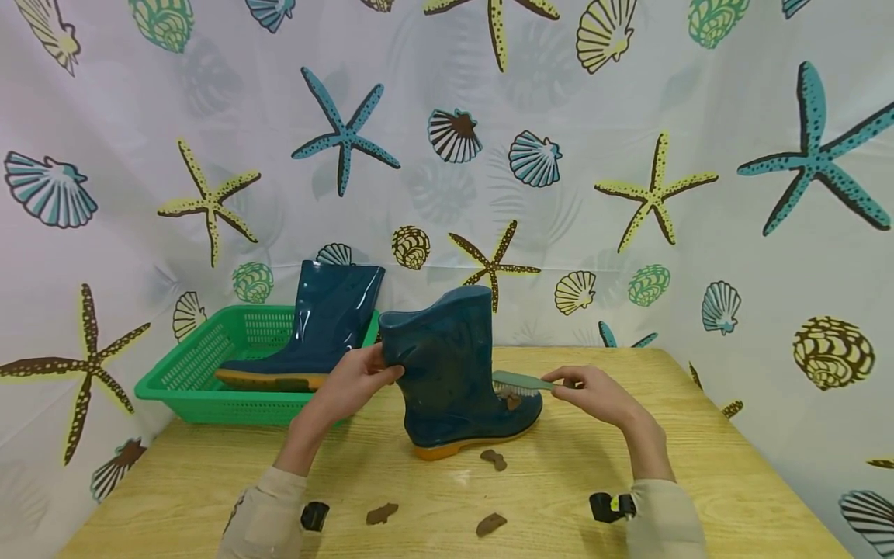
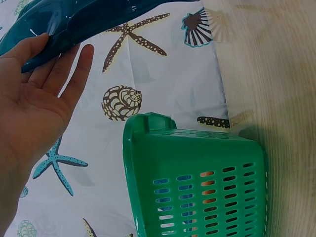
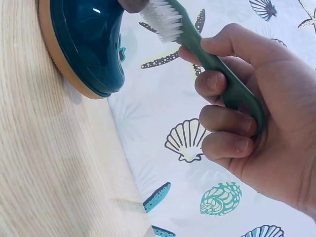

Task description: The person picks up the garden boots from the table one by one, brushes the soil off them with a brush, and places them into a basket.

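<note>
A dark blue rubber boot point(image 1: 450, 365) with an orange sole stands upright on the table, toe toward the right. My left hand point(image 1: 358, 378) grips the back of its shaft, thumb on the near side; in the left wrist view the fingers of the left hand point(image 2: 44, 94) reach behind the boot's edge point(image 2: 64, 24). With my right hand point(image 1: 594, 394) I hold a green scrub brush point(image 1: 524, 380) by its handle, fingers wrapped round it in the right wrist view. Its white bristles point(image 3: 165, 19) are at the instep, by a brown mud piece point(image 1: 513, 402) on the boot.
A green plastic basket point(image 1: 209, 411) stands at the back left with a second blue boot point(image 1: 328, 318) lying in it. Several brown pieces, such as one near the sole point(image 1: 493, 460), lie on the wooden table point(image 1: 698, 466). A patterned curtain point(image 1: 447, 194) closes off the back and sides.
</note>
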The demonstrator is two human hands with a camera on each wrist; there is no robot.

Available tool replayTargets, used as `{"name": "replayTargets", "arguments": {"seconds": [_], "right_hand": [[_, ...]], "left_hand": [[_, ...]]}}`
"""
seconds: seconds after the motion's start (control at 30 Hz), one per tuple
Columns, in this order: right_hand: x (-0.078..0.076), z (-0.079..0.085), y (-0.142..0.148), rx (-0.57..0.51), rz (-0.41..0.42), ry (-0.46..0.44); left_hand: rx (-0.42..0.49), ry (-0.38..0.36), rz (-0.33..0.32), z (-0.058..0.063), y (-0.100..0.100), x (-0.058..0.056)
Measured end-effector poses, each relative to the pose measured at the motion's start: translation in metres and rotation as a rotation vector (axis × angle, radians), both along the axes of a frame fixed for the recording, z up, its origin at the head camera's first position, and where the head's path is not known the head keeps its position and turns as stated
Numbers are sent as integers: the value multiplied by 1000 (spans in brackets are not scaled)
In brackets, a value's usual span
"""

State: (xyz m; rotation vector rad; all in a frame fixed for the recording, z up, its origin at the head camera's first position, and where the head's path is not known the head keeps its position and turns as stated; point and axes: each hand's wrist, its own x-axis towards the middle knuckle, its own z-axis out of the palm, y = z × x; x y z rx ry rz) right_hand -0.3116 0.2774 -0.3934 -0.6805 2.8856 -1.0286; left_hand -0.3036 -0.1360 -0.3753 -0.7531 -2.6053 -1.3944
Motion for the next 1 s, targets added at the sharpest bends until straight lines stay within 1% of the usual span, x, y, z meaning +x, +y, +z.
{"name": "replayTargets", "arguments": {"seconds": [0.27,0.4,0.57,0.67,0.83,1.0], "right_hand": [[3,5,3,-24,21,-30],[5,7,3,-38,28,-12],[6,10,1,-52,17,19],[7,12,1,-20,8,24],[7,12,2,48,0,-11],[7,12,4,43,14,-48]], "left_hand": [[-2,-3,5,2,1,1],[-4,-3,7,2,1,1],[-9,1,6,1,1,1],[-9,0,5,1,1,0],[-9,-1,4,1,0,0],[-7,-1,3,0,0,0]]}}
